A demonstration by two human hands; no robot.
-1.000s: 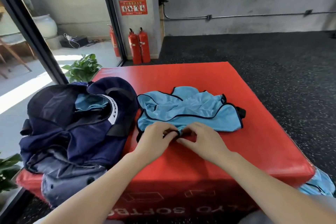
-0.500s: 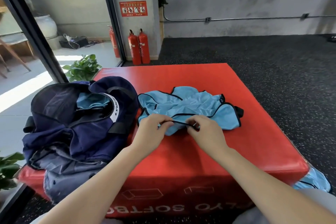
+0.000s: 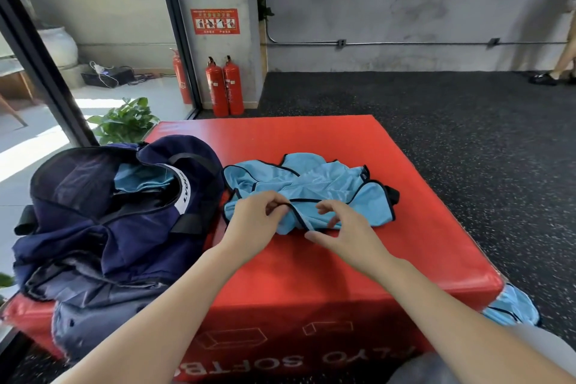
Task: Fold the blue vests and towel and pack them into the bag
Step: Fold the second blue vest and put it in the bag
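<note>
The red foam box (image 3: 311, 140) is carrying everything; left of the hands the navy bag (image 3: 103, 212) is gaping, blue fabric (image 3: 140, 176) showing inside. Under the fingers the blue vest (image 3: 311, 187) is lying crumpled. The left hand (image 3: 254, 221) is pinching its black hem; the right hand (image 3: 346, 234) is hovering loosely curled, gripping nothing. Folding seems underway; next likely needs a second pinch. Another vest (image 3: 511, 309) is dangling half-hidden below right.

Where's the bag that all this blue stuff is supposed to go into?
In the head view, the navy bag sits open on the left side of the red padded box, right beside the blue vest the hands are working on.
</note>
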